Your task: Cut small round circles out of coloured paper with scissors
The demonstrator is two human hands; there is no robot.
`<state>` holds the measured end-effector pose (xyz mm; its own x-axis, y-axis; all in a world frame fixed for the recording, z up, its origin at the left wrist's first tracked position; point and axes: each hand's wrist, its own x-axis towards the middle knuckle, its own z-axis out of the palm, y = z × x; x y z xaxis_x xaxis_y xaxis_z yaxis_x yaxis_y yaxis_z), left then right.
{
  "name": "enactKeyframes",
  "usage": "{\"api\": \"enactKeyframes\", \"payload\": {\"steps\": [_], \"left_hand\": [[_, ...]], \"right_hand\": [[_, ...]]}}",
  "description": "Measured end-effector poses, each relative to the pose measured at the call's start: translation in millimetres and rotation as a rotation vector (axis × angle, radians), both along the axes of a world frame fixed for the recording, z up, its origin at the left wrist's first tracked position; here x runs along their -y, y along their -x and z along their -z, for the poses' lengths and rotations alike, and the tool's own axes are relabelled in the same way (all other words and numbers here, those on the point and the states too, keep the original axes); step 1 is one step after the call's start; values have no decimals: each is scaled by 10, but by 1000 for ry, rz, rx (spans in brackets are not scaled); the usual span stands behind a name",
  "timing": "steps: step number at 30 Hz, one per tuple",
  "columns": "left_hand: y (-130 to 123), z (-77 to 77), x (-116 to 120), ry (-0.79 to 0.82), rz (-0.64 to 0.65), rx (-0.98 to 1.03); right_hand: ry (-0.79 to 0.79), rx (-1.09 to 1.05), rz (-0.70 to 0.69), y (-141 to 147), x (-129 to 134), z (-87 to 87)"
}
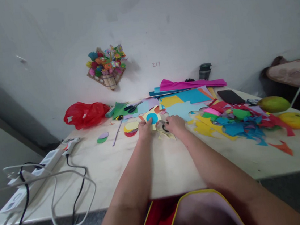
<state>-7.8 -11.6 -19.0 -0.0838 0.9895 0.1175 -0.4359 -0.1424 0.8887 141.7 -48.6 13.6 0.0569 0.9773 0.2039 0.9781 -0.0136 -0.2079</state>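
At the middle of the table, my left hand point(145, 129) is closed on a pale yellow paper point(146, 117) with a blue paper circle point(152, 118) lying on it. My right hand point(175, 125) is wrapped round the dark handles of small scissors point(164, 126), whose blades point left toward the paper's right edge. Pale yellow offcuts point(166, 136) lie just below the scissors. Left of my left hand is a stack of yellow and red paper circles point(131, 128). Farther left, a purple circle overlaps a green circle point(102, 140).
Coloured scraps point(235, 125) cover the right side, near a black phone point(230, 97) and mangoes point(294, 120). Paper sheets point(189, 96) lie at the back. Black scissors point(132, 107) and a red bag point(86, 114) are back left. A power strip point(32, 181) and cables occupy the left edge.
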Motion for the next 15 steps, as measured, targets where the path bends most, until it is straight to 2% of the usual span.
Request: {"api": "enactKeyframes", "payload": {"steps": [7,11,15], "left_hand": [[11,-61,10,73,-173,108],[10,-93,24,76,-187,134],[16,-122,62,70,-186,115]], "right_hand": [[89,117,-60,43,76,-77],[85,104,-98,46,72,-90],[81,36,-41,46,40,-92]]}}
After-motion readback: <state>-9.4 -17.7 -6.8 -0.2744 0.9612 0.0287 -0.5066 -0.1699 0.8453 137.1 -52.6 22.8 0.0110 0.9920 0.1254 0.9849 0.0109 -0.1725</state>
